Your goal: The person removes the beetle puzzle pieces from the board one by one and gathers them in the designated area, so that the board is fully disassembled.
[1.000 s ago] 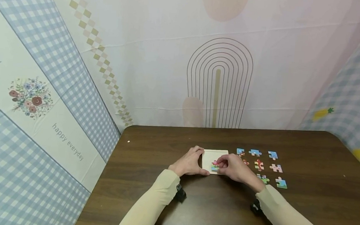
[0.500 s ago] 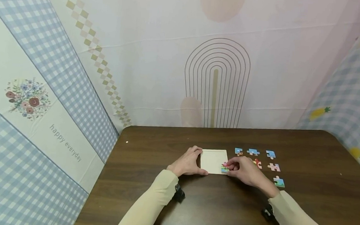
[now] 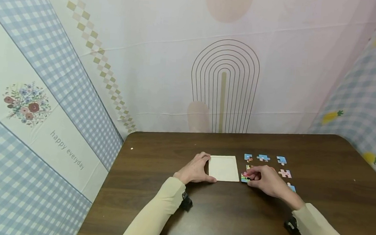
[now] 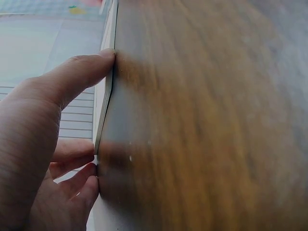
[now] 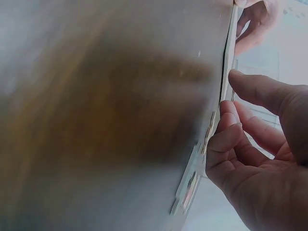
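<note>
A square cream puzzle tray [image 3: 222,169] lies flat on the table. My left hand [image 3: 196,170] spans its left side, thumb at the near corner and fingers at the far one; the left wrist view shows the thumb on the edge of the tray [image 4: 108,82]. Just right of the tray, my right hand [image 3: 270,182] pinches a colourful jigsaw piece [image 3: 244,178] between thumb and fingers. In the right wrist view that jigsaw piece [image 5: 234,94] is a thin sliver beside the thumb. The right hand partly covers some pieces under and behind it.
Beyond the right hand lie loose jigsaw pieces in rows, among them a blue one [image 3: 263,158], a blue corner one [image 3: 281,160] and a pink one [image 3: 285,173]. The brown table [image 3: 159,155] ends at a printed cloth backdrop [image 3: 164,76].
My right hand has moved right with the jigsaw piece, from over the tray to just beyond its right edge. My left hand stays on the tray. The view has shifted slightly.
</note>
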A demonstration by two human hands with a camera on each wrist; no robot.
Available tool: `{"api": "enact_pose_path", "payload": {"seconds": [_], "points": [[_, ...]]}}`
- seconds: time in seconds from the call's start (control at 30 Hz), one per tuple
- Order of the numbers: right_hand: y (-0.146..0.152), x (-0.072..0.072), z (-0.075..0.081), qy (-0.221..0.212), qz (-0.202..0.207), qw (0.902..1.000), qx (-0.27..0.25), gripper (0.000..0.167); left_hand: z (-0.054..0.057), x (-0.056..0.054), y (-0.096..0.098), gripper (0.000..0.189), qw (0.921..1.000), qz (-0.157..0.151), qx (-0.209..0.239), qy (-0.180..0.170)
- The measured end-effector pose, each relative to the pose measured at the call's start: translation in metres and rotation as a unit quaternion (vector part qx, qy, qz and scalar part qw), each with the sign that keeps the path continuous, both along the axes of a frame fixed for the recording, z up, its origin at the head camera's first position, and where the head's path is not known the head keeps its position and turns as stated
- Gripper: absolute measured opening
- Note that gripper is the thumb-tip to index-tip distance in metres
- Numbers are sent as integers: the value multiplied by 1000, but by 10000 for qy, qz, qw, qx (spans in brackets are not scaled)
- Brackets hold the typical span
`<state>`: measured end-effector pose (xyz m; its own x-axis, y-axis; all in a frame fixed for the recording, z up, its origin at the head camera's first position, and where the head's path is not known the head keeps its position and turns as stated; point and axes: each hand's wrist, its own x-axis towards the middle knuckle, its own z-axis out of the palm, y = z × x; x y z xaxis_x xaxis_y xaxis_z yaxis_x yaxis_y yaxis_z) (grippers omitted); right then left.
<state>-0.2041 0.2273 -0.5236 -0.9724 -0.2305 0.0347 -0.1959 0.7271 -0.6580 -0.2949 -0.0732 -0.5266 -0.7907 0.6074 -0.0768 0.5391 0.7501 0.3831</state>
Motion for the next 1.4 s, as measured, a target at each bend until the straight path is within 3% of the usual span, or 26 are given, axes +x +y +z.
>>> {"api": "enact_pose_path", "payload": {"seconds": [0.47,0.77,1.13,1.4], "points": [[13,2,1,-325,-170,9993,20,22,0,-1,-1,96,10000,23,-33,-24],[13,4,1,-293,-230,9992,176,18,0,-1,-1,97,10000,-11,-3,24],[15,5,5,-313,-295,9987,265,26,2,1,0,96,10000,-62,61,-18],[24,3,16,-51,-880,9960,-121,27,6,-1,-5,91,9997,-94,230,-29]]}}
